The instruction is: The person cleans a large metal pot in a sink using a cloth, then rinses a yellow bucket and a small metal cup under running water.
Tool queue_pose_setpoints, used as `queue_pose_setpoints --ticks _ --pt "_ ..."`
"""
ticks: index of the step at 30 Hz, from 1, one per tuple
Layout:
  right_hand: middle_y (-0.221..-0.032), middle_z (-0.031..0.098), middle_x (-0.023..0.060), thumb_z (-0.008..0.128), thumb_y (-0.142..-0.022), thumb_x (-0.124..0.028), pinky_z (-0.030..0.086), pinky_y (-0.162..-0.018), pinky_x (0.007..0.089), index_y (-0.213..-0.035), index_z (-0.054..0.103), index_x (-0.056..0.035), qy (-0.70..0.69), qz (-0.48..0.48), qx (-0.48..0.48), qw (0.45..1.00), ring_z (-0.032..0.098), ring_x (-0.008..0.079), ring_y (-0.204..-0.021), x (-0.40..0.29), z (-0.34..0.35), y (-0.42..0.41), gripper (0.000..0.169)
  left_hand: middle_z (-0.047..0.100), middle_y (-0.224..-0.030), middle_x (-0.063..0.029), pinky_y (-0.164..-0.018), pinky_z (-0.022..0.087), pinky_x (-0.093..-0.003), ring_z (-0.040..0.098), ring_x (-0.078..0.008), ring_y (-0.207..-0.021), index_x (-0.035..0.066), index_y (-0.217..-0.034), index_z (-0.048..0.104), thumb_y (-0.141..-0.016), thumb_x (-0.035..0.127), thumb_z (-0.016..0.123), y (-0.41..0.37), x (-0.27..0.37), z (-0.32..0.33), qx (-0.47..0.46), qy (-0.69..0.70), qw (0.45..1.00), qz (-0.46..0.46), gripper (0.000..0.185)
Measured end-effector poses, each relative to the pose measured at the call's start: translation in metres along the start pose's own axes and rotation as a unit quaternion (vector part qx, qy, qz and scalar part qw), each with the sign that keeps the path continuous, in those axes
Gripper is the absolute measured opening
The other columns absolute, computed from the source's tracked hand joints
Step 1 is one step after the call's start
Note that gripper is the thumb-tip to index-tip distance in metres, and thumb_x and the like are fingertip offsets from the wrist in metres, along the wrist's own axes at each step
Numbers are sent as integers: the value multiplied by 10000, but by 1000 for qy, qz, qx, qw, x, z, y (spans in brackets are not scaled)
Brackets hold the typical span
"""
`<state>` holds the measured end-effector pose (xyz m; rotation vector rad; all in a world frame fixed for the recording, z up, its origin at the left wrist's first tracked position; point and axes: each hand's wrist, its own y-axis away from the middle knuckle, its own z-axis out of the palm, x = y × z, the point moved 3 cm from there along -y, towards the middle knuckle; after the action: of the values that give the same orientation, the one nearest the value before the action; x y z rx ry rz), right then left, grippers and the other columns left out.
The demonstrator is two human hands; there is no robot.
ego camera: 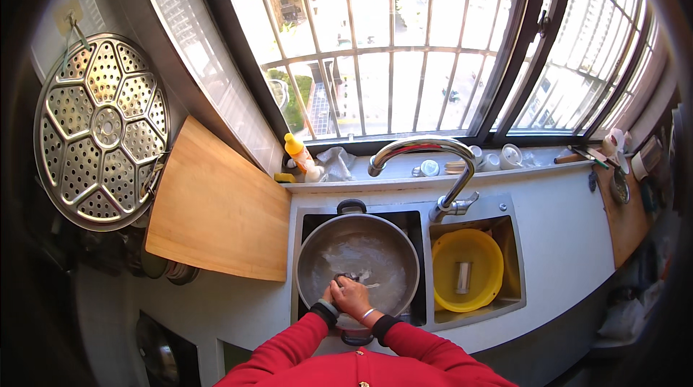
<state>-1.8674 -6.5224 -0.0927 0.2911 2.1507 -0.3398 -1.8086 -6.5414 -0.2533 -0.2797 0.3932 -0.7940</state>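
Observation:
A large two-handled metal pot [304,246] sits over the left sink basin, with cloudy water inside. Within its near part, my left hand [328,295] and my right hand [353,299] are pressed together around a small dark item [346,277]. What that item is cannot be made out, since my fingers cover much of it. My right hand hides most of the left one. Pale suds or ripples show on the water beside them.
In the right sink basin [511,289] stands a yellow plastic basin [495,292] with a metal cylinder [463,277] inside. A chrome faucet [452,192] arches behind. A wooden board [222,208] leans at left, near a hanging steamer rack [108,127]. Cups [509,157] line the sill.

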Motion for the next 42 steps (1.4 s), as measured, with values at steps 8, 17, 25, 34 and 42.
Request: queue_pose_setpoints --ticks 8,17,25,34,42 --pt "-834 619 186 417 -825 -397 463 -718 462 -825 615 -85 139 192 -143 961 589 377 -788 112 -1 -26 370 559 -1084 -83 -903 422 -375 554 -224 -976 49 -1114 482 -934 270 377 -3 -18 45 539 -316 765 -158 304" --pt "-1109 507 240 499 -823 -337 424 -808 483 -1089 473 -20 111 341 -10 933 530 415 -942 168 -12 -18 415 202 -1353 -153 -919 356 -547 385 -411 -1142 221 -1382 55 -846 -31 407 20 33 80 639 -418 635 -116 689" --pt "-727 544 89 534 -858 -304 417 -556 310 -839 511 -21 -200 142 -209 947 495 133 -636 77 53 13 284 579 -974 -105 -816 438 -399 551 -266 -909 83 -995 551 -882 395 436 15 38 24 599 -253 753 -102 351" --pt "-710 601 181 455 -844 -359 457 -589 465 -768 581 -67 9 28 -113 993 586 364 -662 13 20 -8 328 590 -1007 -93 -867 429 -374 562 -235 -941 70 -1015 556 -894 279 433 -2 39 38 502 -242 819 -137 271" --pt "-838 604 235 403 -849 -402 448 -733 493 -818 617 -41 139 200 -157 957 576 409 -806 122 14 -32 421 507 -1069 -111 -796 479 -442 560 -254 -929 54 -1154 394 -890 189 485 -1 17 49 535 -417 723 -131 310"
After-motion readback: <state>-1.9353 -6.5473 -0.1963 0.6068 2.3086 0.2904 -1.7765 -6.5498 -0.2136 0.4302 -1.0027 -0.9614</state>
